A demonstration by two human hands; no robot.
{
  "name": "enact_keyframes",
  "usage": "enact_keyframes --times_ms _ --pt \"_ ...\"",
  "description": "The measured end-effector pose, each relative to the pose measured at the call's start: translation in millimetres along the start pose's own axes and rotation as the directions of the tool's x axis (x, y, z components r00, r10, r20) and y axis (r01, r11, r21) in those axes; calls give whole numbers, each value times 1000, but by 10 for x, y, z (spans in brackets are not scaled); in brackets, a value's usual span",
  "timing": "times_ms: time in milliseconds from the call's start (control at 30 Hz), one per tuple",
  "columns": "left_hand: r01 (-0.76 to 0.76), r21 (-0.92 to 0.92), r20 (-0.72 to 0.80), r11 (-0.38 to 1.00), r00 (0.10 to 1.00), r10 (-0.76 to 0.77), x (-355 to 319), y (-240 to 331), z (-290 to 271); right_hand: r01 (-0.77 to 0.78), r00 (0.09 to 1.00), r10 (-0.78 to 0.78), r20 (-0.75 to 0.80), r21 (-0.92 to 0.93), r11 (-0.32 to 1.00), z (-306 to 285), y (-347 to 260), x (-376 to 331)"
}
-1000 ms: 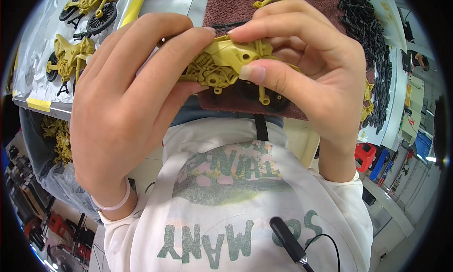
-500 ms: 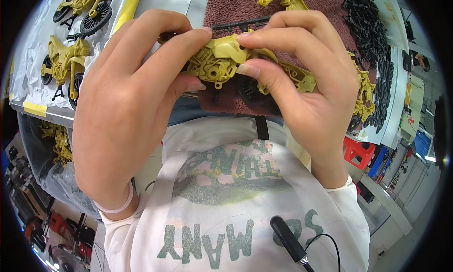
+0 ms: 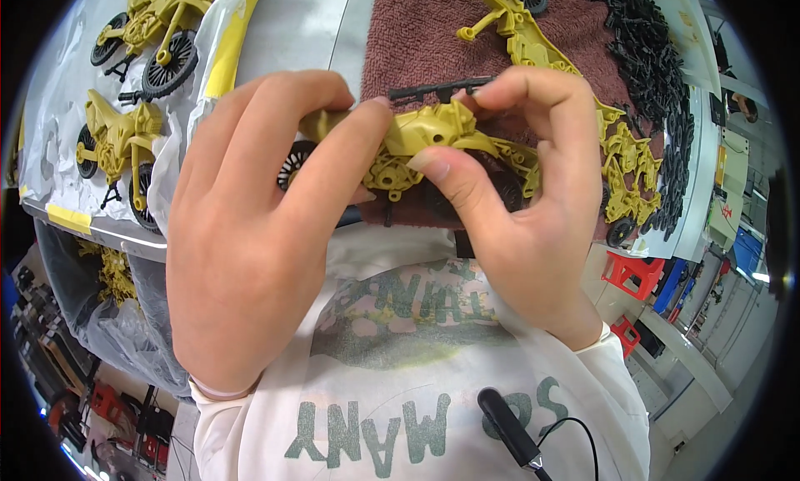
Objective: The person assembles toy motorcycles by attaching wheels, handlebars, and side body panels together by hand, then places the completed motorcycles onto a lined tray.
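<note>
A yellow toy motorcycle (image 3: 433, 127) with dark wheels is held between my two hands above the brown towel. My left hand (image 3: 250, 206) is closed on its left part, by a spoked black wheel (image 3: 294, 166). My right hand (image 3: 546, 197) pinches the body, thumb on the near side and fingers on the far side. A slim black bar (image 3: 429, 90) runs along the motorcycle's far side, its right end at my right fingertips. I cannot tell whether it is attached. My fingers hide part of the body and of the wheels.
Finished-looking yellow motorcycles (image 3: 117, 135) stand on white sheeting at the left. More yellow motorcycle parts (image 3: 533, 43) lie on the brown towel (image 3: 408, 31). Black small parts (image 3: 637, 52) are heaped along the right. Below the left table edge hangs a bag-lined bin (image 3: 125, 327) with yellow pieces.
Both hands and the motorcycle have come lower in the picture, and the surroundings have shifted down somewhat too. My right fingers have moved along to the black bar's right end.
</note>
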State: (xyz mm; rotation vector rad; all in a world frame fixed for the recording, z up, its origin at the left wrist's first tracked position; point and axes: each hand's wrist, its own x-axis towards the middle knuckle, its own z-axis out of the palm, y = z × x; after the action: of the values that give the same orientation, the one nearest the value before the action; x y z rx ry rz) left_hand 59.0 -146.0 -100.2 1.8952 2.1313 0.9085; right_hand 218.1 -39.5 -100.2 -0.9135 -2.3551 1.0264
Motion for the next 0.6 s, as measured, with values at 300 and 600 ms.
enact_keyframes --times_ms 300,600 --pt "260 -424 -18 867 955 -295 -145 124 -125 126 992 -87 -91 664 737 63 7 23" --pt "168 -867 -129 469 833 -538 -170 169 -38 253 934 -339 115 459 852 -255 -46 225"
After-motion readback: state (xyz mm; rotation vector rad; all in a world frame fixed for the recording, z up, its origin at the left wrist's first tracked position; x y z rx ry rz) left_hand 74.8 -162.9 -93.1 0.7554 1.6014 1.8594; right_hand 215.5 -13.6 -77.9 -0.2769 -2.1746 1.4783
